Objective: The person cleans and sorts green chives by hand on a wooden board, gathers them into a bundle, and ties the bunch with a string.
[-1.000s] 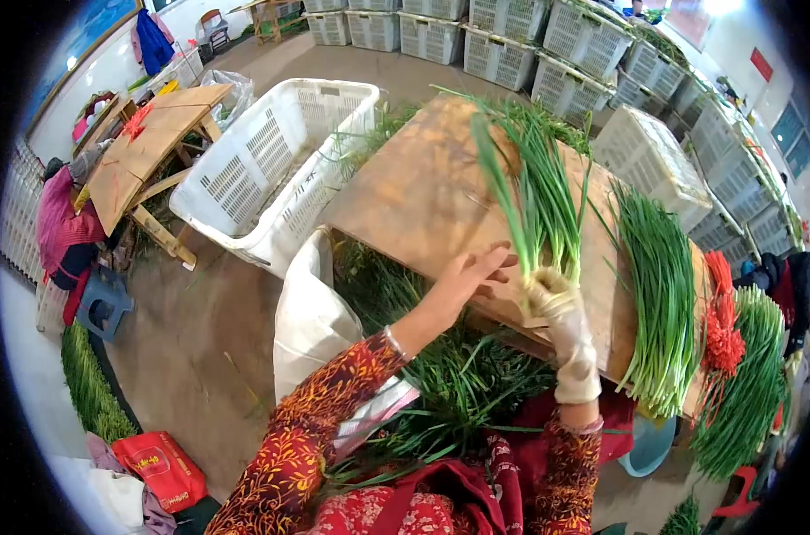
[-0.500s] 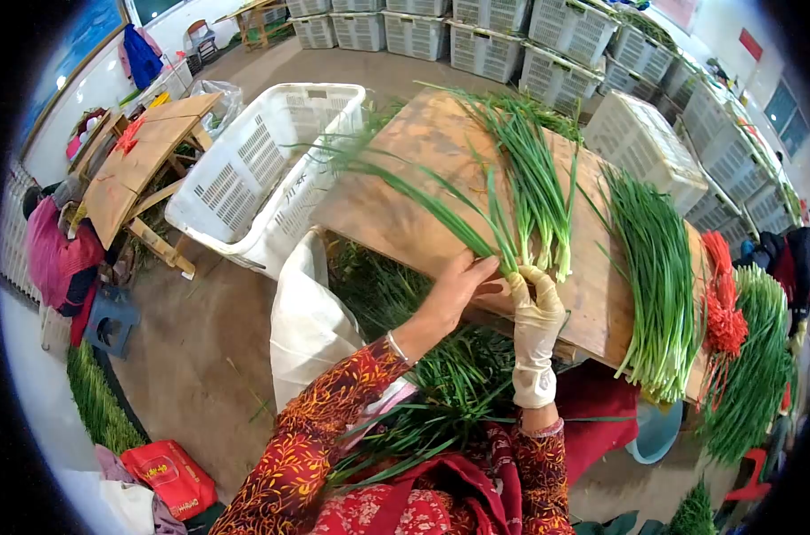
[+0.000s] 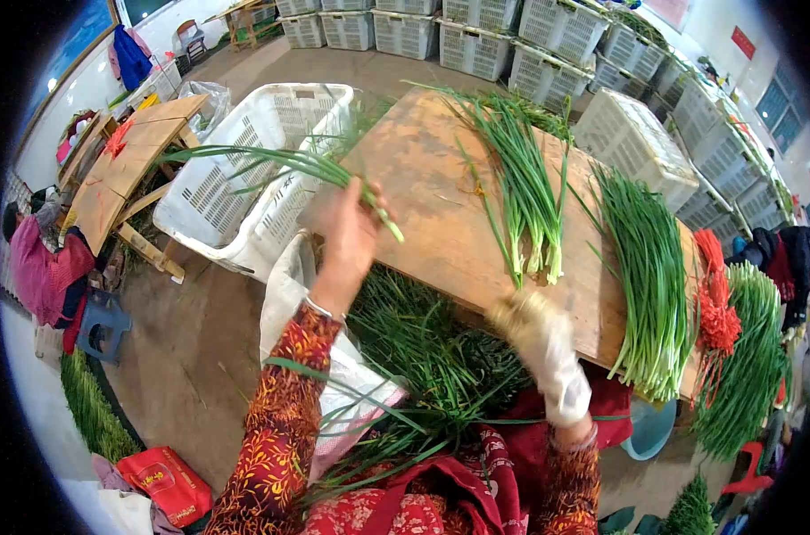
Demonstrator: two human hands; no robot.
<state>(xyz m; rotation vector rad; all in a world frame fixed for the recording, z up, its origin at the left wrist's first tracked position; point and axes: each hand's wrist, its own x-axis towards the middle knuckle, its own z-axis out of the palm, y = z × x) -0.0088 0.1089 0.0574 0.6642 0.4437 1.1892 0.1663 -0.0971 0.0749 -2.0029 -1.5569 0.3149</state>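
The left hand (image 3: 353, 227) is closed around a few green stalks (image 3: 311, 164), above the near left edge of the wooden tabletop (image 3: 414, 192), their pale ends pointing toward the tabletop and their leaves reaching left over the white crate (image 3: 289, 209) beside it. The gloved right hand (image 3: 532, 328) is at the tabletop's near edge, close to the pale ends of a small bunch (image 3: 532, 192) lying on it; the glove is blurred, so I cannot tell whether its fingers are apart or together. A thicker bundle (image 3: 648, 290) lies on the tabletop's right part, and red ties (image 3: 717, 308) are at its right end, with more greens (image 3: 746, 357) just past them. Loose greens (image 3: 432, 334) lie below the tabletop's near edge, beside a white sack (image 3: 287, 299)
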